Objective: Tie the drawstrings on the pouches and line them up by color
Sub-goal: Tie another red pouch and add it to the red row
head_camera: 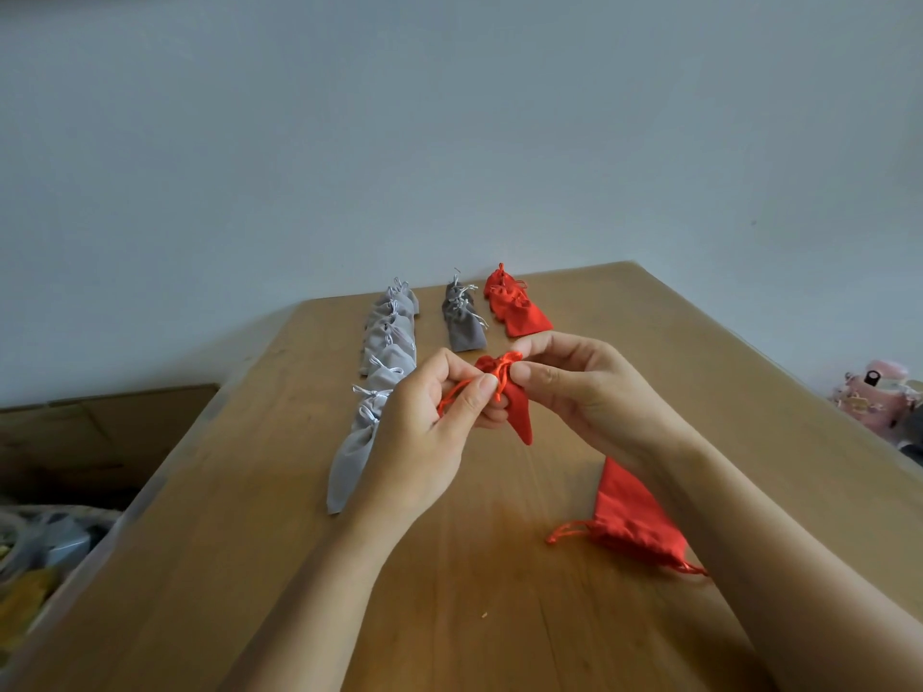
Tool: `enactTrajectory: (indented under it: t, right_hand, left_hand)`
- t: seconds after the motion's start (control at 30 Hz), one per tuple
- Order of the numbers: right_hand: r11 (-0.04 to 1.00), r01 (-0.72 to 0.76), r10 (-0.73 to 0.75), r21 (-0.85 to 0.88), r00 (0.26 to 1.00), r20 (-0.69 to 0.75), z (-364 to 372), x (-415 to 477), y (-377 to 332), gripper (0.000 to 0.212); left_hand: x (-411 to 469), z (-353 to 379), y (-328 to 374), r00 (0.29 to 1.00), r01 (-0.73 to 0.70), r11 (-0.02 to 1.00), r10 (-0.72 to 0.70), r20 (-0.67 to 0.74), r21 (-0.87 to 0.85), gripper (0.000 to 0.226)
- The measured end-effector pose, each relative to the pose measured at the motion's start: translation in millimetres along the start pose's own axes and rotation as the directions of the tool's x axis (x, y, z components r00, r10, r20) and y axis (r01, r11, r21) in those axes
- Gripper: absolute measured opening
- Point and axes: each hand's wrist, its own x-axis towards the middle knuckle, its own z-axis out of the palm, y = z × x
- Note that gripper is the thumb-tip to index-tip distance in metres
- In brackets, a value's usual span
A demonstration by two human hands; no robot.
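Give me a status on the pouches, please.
Left hand and right hand pinch drawstrings of held red pouch. Second red pouch lies nearby. Nothing blocking.

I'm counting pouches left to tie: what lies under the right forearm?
One red pouch lies on the table there, its drawstrings trailing loose. The forearm covers its right edge; anything further beneath is hidden.

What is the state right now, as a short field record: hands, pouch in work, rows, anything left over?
left hand: pinches drawstring of held red pouch
right hand: pinches that pouch at its neck
pouch in work: above the table, between hands
rows: light grey row left, dark grey row middle, red row right
leftover: loose red pouch on table by right forearm, strings look untied
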Motion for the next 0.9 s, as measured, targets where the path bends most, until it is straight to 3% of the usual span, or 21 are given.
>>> enactTrajectory:
  t: [0.23, 0.37, 0.43, 0.5, 0.57, 0.63, 0.7, 0.73, 0.8, 0.9]
  right_hand:
    - [0.999, 0.028, -0.027, -0.026, 0.999, 0.021, -2, 0, 1, 0.010]
    - [0.948, 0.081, -0.103, -0.307, 0.993, -0.058, -1, -2, -2, 0.013]
    - [0.926, 0.099, -0.129, -0.363, 0.990, -0.060, 1, -2, -1, 0.002]
    - [0.902, 0.097, -0.145, -0.421, 0.986, -0.085, 1, -2, 2, 0.008]
    - [0.804, 0.107, -0.209, -0.586, 0.972, -0.110, -2, -2, 4, 0.012]
    - [0.563, 0.150, -0.347, -0.813, 0.935, -0.068, -3, -2, 5, 0.013]
    - [0.372, 0.201, -0.455, -0.906, 0.891, 0.011, 1, -1, 7, 0.012]
    - [0.343, 0.218, -0.473, -0.914, 0.880, 0.033, 1, -1, 8, 0.011]
    - [0.369, 0.211, -0.416, -0.905, 0.909, 0.042, -3, 0, 7, 0.012]
    - [0.520, 0.107, -0.189, -0.847, 0.982, 0.008, -17, 0, 3, 0.015]
  left_hand:
    - [0, 1, 4, 0.998, 0.058, 0.990, -0.053, 0.039, -0.131, 0.016]
    - [2, -2, 6, 0.994, 0.093, 0.978, -0.082, 0.067, -0.184, 0.018]
    - [1, -2, 5, 0.993, 0.099, 0.981, -0.087, 0.078, -0.167, 0.017]
    - [0, 0, 3, 0.993, 0.092, 0.986, -0.079, 0.093, -0.140, 0.017]
    - [-2, 2, 1, 0.990, 0.078, 0.992, -0.065, 0.124, -0.098, 0.018]
    - [-3, 5, -2, 0.986, 0.072, 0.996, -0.062, 0.154, -0.059, 0.019]
    - [-3, 5, -4, 0.985, 0.083, 0.995, -0.074, 0.153, -0.055, 0.019]
    - [-2, 5, -4, 0.986, 0.090, 0.994, -0.081, 0.145, -0.058, 0.018]
    - [-1, 4, -6, 0.986, 0.099, 0.995, -0.094, 0.140, -0.030, 0.019]
    - [0, 1, -12, 0.984, 0.115, 0.991, -0.123, 0.129, 0.069, 0.017]
